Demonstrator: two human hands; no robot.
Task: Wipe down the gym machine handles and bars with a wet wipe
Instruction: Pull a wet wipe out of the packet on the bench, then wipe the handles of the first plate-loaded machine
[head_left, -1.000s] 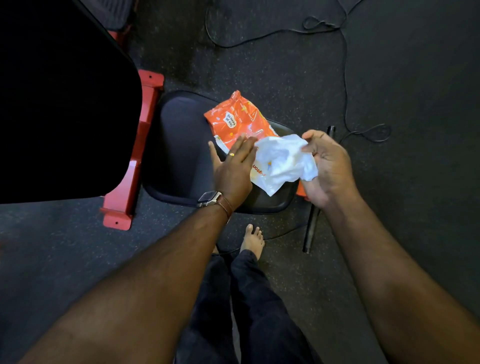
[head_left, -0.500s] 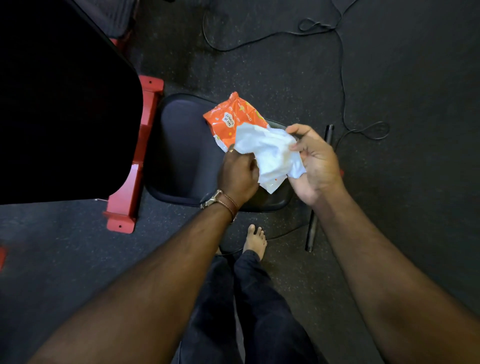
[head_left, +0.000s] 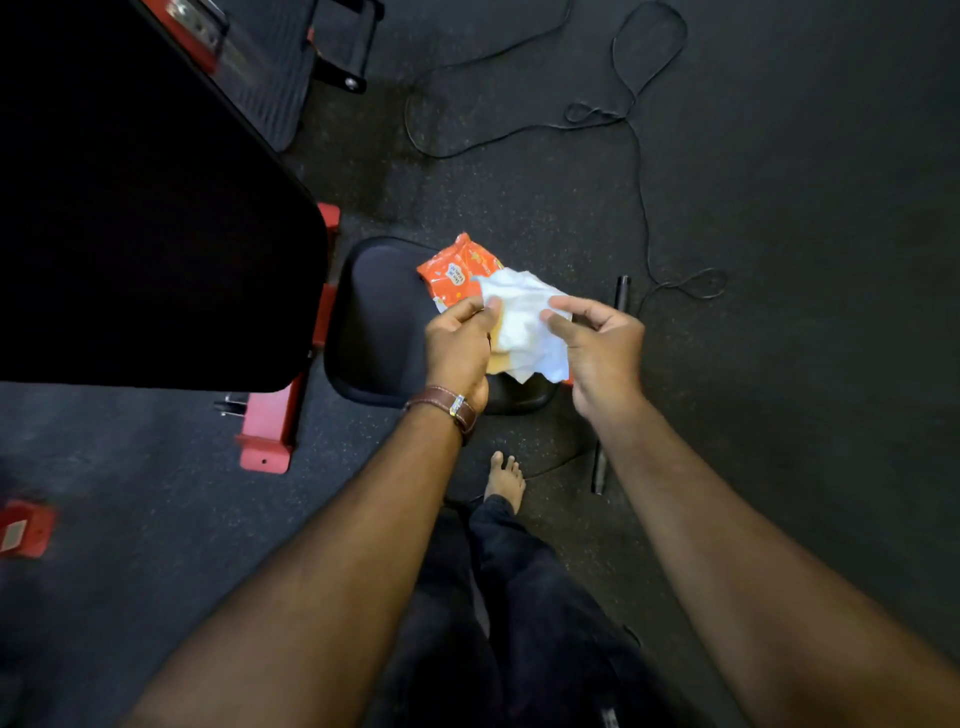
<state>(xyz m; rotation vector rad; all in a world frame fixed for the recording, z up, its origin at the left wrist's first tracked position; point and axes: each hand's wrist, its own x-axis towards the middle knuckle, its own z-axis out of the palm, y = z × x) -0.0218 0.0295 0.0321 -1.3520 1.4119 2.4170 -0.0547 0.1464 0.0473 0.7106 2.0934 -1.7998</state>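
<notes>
Wet wipe (head_left: 524, 325): white and crumpled, held up above the black seat pad (head_left: 379, 322), over the nearer end of the orange packet.
Left hand (head_left: 460, 345): its grip pinches the wipe's left edge between thumb and curled fingers; a brown-strapped watch (head_left: 449, 408) sits on the wrist.
Right hand (head_left: 602, 343): its grip pinches the wipe's right edge between thumb and forefinger, the other fingers loosely curled.
Wipes packet (head_left: 457, 270): orange, lying on the seat pad toward its far right side, partly hidden behind the wipe.
Seat pad: black and rounded, just right of the red machine frame (head_left: 270, 426).
Back pad (head_left: 150, 208): large and black, left of the seat pad.
Bar (head_left: 621, 293): thin and dark, on the floor just right of the seat pad.
Cable (head_left: 639, 171): thin, looping over the floor beyond the seat pad.
Bare foot (head_left: 505, 478): on the floor, nearer than the seat pad.
</notes>
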